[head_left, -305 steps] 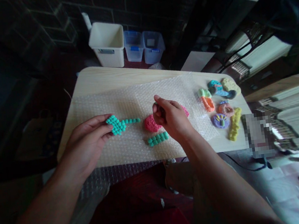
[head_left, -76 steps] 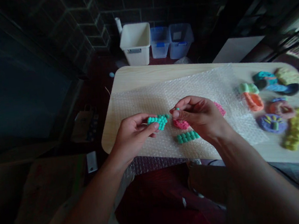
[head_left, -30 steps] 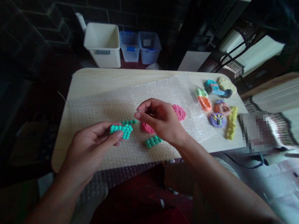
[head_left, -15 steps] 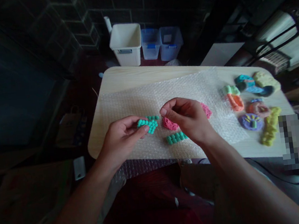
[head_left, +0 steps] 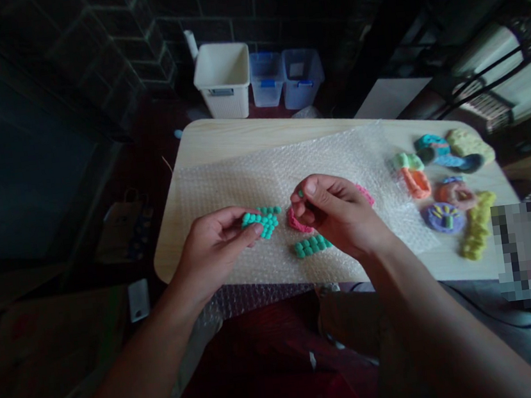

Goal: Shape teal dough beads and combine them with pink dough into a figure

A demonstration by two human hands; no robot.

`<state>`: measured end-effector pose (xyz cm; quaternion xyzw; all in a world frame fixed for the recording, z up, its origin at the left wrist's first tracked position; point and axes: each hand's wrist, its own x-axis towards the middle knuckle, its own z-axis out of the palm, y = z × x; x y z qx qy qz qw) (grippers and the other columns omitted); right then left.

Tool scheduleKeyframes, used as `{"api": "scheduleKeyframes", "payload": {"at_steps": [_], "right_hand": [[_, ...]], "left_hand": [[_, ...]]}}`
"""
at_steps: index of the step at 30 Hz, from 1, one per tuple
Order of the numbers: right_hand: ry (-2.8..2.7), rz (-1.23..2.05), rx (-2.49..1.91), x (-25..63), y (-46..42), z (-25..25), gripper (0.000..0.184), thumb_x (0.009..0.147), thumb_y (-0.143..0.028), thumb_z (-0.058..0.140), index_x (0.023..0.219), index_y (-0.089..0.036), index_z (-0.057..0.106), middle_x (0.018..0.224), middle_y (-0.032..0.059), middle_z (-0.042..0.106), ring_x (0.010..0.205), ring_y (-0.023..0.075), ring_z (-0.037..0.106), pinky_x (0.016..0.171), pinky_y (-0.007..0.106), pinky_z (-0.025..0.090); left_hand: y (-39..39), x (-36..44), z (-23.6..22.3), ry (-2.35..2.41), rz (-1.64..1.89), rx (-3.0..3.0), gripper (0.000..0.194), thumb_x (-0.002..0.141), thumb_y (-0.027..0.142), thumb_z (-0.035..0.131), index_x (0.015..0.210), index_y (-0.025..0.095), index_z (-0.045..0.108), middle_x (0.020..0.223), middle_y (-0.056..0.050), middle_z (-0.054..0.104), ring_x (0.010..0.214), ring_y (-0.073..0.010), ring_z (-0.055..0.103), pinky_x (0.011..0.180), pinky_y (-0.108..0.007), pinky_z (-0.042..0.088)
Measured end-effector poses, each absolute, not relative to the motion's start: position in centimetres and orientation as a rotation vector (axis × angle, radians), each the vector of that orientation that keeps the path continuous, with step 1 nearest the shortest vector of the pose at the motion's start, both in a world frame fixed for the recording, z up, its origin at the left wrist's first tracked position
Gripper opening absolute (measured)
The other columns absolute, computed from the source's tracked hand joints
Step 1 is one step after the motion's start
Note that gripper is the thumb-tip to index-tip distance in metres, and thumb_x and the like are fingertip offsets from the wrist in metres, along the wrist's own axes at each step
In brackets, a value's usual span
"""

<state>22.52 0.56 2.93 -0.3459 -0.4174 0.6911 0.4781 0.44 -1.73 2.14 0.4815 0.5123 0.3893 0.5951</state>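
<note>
Standing back, the eye lands first on a pale wood table [head_left: 219, 137], most of it covered by a sheet of bubble wrap [head_left: 225, 188], with a white slatted basket [head_left: 222, 78] and clear blue-clipped bins [head_left: 284, 77] beyond its far edge. Clay shapes crowd the right end, among them a purple disc [head_left: 443, 217] and a yellow strip [head_left: 477, 228]. On the wrap lie a pink clay piece [head_left: 364, 194] and a teal beaded bar [head_left: 310, 245]. The left hand [head_left: 213, 247] is curled and closed on a teal bead cluster [head_left: 261, 222], while the right hand [head_left: 338, 216] is closed to a tight pinch around a tiny green bead [head_left: 300, 193], as far as can be told from here. So little of that bead is held that a slight slackening could drop it among the wrap's bubbles, where it would be hard to find; too firm a pinch could flatten it. Squeezing the left hand could also distort the cluster. The bead sits at the very tips of the right thumb and forefinger, near the cluster but not touching it
</note>
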Motion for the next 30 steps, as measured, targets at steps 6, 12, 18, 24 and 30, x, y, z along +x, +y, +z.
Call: {"api": "scheduleKeyframes", "payload": {"at_steps": [6, 12, 18, 24, 30], "right_hand": [[-1.03, 1.705, -0.85, 22.7, 0.5, 3.0, 0.026, 0.077, -0.034, 0.097, 0.095, -0.024, 0.082, 0.079, -0.0022, 0.071, 0.058, 0.0099, 0.052, 0.052, 0.026, 0.039], [-1.092, 1.651, -0.916, 22.7, 0.7, 2.5, 0.031, 0.08, -0.033, 0.095, 0.106, -0.022, 0.081, 0.091, 0.0018, 0.076, 0.063, 0.0101, 0.058, 0.052, 0.025, 0.04], [-1.235, 1.468, -0.984, 22.1, 0.4, 2.6, 0.028, 0.081, -0.039, 0.095, 0.094, -0.02, 0.079, 0.083, 0.0029, 0.075, 0.065, 0.013, 0.061, 0.057, 0.03, 0.046], [-1.613, 1.165, -0.989, 21.7, 0.1, 2.7, 0.018, 0.094, -0.038, 0.083, 0.099, -0.021, 0.083, 0.099, 0.0076, 0.078, 0.084, 0.0192, 0.068, 0.069, 0.034, 0.05], [-1.684, 1.12, -0.944, 21.5, 0.0, 2.6, 0.015, 0.096, -0.037, 0.082, 0.1, -0.022, 0.083, 0.101, 0.0081, 0.079, 0.092, 0.022, 0.071, 0.079, 0.038, 0.053]], "left_hand": [[-1.7, 0.5, 2.3, 1.207, 0.893, 1.146, 0.019, 0.084, 0.034, 0.087, 0.093, 0.018, 0.081, 0.094, -0.008, 0.083, 0.079, -0.0196, 0.075, 0.072, -0.029, 0.06], [-1.7, 0.4, 2.0, 1.201, 0.905, 1.131, 0.022, 0.084, 0.035, 0.088, 0.096, 0.018, 0.08, 0.098, -0.008, 0.084, 0.083, -0.0209, 0.077, 0.074, -0.03, 0.062], [-1.9, 0.5, 1.8, 1.158, 0.958, 1.174, 0.027, 0.084, 0.032, 0.089, 0.103, 0.016, 0.079, 0.105, -0.009, 0.085, 0.094, -0.0225, 0.079, 0.085, -0.032, 0.063], [-2.2, 0.6, 1.8, 1.173, 0.996, 1.242, 0.024, 0.087, 0.032, 0.087, 0.104, 0.017, 0.079, 0.103, -0.008, 0.084, 0.096, -0.0231, 0.08, 0.087, -0.033, 0.063], [-2.4, 0.5, 1.5, 1.221, 1.006, 1.314, 0.022, 0.086, 0.03, 0.086, 0.104, 0.019, 0.08, 0.102, -0.008, 0.084, 0.096, -0.0241, 0.08, 0.086, -0.034, 0.064]]}}
